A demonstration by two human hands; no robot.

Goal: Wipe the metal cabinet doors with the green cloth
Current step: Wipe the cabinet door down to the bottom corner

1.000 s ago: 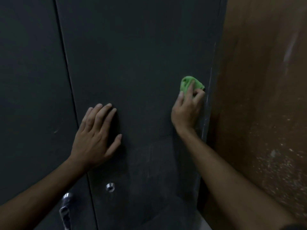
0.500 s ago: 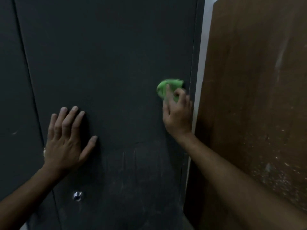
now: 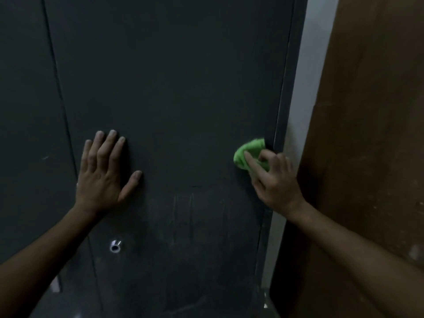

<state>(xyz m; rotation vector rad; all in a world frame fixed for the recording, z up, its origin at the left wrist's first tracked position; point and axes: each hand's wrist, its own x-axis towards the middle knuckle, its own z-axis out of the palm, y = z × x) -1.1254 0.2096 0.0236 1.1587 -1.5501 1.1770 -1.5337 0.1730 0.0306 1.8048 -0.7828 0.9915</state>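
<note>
Nearest the camera, two bare forearms reach in from the lower corners toward a dark metal cabinet. Low on the right door (image 3: 174, 92), close to its left edge, sits a small round silver lock (image 3: 115, 246); scuffed, dusty streaks mark the panel beside and above it. Above the lock, the left hand (image 3: 103, 175) lies flat on the right door with fingers spread and thumb out to the side, holding nothing, its little finger close to the thin seam that parts this door from the left door (image 3: 25, 111). At about the same height, by the right door's right edge, the right hand (image 3: 274, 180) curls over a bunched green cloth (image 3: 246, 152) and presses it against the metal, the thumb and fingers on top of the wad, which pokes out above and to the left of the fingers. Just past the cloth runs the cabinet's side frame (image 3: 288, 88), then a narrow strip of pale wall (image 3: 308, 76), then a tall brown wooden panel (image 3: 371, 134), worn and speckled with pale marks, filling the right side.
</note>
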